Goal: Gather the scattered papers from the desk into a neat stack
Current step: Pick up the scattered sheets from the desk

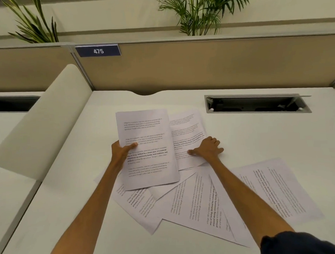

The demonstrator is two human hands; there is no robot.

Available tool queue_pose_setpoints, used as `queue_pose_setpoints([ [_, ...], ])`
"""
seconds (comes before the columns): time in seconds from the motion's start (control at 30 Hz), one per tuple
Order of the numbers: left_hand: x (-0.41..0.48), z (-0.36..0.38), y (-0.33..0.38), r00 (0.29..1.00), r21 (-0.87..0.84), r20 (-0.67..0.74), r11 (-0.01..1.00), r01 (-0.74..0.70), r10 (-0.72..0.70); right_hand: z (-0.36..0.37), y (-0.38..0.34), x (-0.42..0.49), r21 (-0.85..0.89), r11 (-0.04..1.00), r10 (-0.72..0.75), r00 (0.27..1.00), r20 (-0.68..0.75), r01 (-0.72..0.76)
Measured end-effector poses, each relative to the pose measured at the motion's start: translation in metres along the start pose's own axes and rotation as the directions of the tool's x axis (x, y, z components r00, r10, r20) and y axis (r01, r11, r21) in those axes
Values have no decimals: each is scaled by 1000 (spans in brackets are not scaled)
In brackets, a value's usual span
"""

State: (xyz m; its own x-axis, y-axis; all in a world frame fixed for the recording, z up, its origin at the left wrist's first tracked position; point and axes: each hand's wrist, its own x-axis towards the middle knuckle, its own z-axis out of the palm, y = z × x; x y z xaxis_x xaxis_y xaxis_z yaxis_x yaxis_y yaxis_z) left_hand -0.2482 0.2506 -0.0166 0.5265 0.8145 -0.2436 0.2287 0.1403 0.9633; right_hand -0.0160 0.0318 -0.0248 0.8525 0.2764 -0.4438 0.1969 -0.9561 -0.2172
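Several white printed sheets lie scattered and overlapping on the white desk (258, 139). My left hand (122, 150) grips the left edge of one held sheet (148, 156), raised a little above the others, thumb on top. Beside it lies a far sheet (187, 133), and my right hand (208, 149) rests on its lower right part, thumb pressing the paper and fingers curled at its edge. Nearer me lie a left sheet (141, 209), a middle sheet (196, 205) and a right sheet (275, 187), partly under my forearms.
An open cable tray (257, 104) is sunk into the desk at the back right. A rounded white divider (43, 123) rises on the left. A tan partition (198, 65) with a "475" tag (98, 51) closes the back, plants behind it.
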Motion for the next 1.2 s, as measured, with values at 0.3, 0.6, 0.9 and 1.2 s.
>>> queue_pose_setpoints([
  [0.3, 2, -7, 3, 1000, -28, -12, 1000, -4, 3, 17, -31, -16, 174, 983, -47, 997, -61, 57],
  [0.6, 1, -16, -4, 998, -80, -51, 996, 28, -32, 13, -29, -18, 422, 906, -28, 1000, 5, 24],
  [0.9, 9, -17, -8, 992, -138, -36, 984, 113, -119, -25, 7, 13, 854, 507, -3, 991, 135, -115],
  [1.2, 10, 26, -11, 980, -149, -38, 971, 187, -194, -71, -23, -11, 966, 227, -245, 953, 179, -123],
])
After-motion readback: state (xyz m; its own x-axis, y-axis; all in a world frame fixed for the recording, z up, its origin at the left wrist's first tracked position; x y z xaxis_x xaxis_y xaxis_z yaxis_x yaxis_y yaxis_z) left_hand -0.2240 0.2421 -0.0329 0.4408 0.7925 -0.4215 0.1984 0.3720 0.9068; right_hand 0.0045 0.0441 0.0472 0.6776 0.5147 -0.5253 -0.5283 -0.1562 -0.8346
